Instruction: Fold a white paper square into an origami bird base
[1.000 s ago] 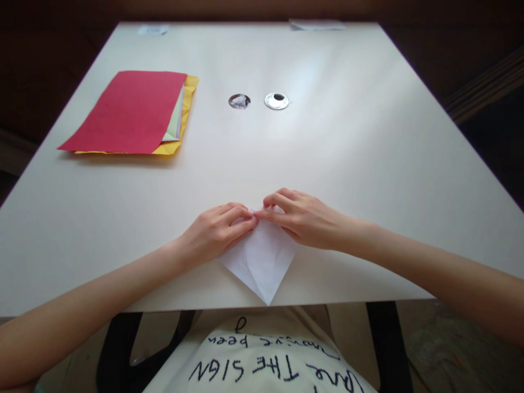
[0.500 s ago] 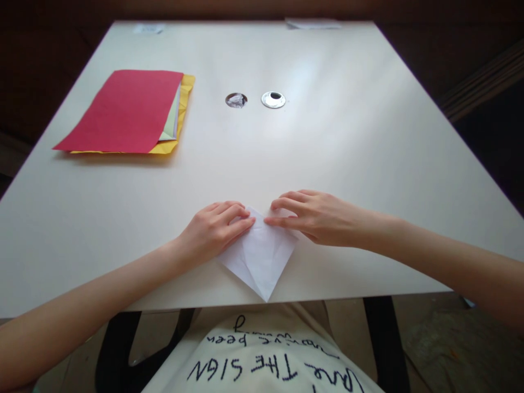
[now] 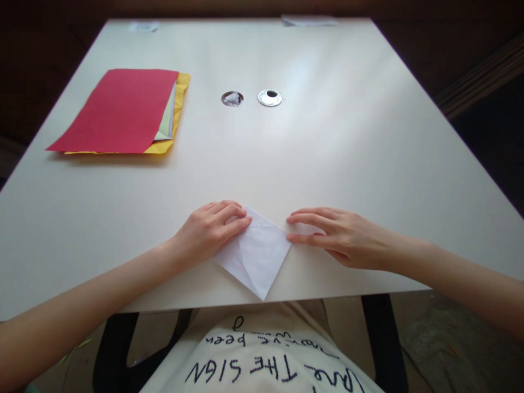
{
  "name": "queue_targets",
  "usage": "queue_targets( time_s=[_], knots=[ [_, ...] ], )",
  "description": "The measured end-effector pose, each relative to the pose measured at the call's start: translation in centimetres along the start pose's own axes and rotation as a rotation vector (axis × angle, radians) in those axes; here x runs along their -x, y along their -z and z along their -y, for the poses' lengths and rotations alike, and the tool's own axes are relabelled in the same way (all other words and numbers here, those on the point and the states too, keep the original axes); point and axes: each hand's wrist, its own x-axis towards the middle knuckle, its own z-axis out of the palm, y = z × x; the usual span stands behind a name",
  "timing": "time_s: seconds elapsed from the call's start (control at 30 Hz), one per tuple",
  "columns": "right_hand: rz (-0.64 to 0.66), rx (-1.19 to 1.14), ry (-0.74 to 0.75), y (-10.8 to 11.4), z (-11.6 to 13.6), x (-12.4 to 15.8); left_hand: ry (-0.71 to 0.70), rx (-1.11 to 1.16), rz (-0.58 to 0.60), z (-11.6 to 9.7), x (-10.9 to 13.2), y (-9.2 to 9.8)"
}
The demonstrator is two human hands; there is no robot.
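A folded white paper (image 3: 257,255), diamond-shaped with a centre crease, lies at the near edge of the table (image 3: 327,153); its lower tip juts slightly past the edge. My left hand (image 3: 210,229) rests on the paper's upper left side, fingers stretched flat and pressing it down. My right hand (image 3: 335,234) lies flat on the table just right of the paper, fingers extended, fingertips touching the paper's right corner. Neither hand grips anything.
A stack of coloured sheets (image 3: 118,109), red on top over pale green and yellow, lies at the far left. Two round cable holes (image 3: 232,99) (image 3: 269,97) sit mid-table. Small papers (image 3: 309,21) lie at the far edge.
My right hand slid rightwards along the paper's upper right edge, from the top tip to the right corner. My left hand stayed pressing the paper.
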Motion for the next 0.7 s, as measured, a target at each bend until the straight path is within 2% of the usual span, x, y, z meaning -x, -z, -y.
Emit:
queue_targets(
  time_s=[0.17, 0.3, 0.4, 0.57, 0.7],
  knots=[
    [-0.031, -0.066, -0.017, -0.1, 0.6, 0.8, -0.009, -0.005, 0.022, 0.0, 0.3, 0.1],
    [-0.111, -0.286, -0.032, 0.1, 0.4, 0.5, -0.019, 0.003, 0.032, -0.4, 0.0, 0.4],
    [-0.167, -0.41, -0.068, 0.1, 0.0, -0.3, -0.04, 0.027, 0.121, -0.4, -0.6, 0.8],
    [-0.299, -0.285, -0.085, -0.8, -0.2, -2.0, -0.112, 0.08, 0.279, -0.5, -1.3, 1.6],
    [-0.355, -0.206, -0.095, -1.3, -0.1, -3.5, 0.067, 0.055, 0.251, -1.9, -1.5, 1.6]
  ],
)
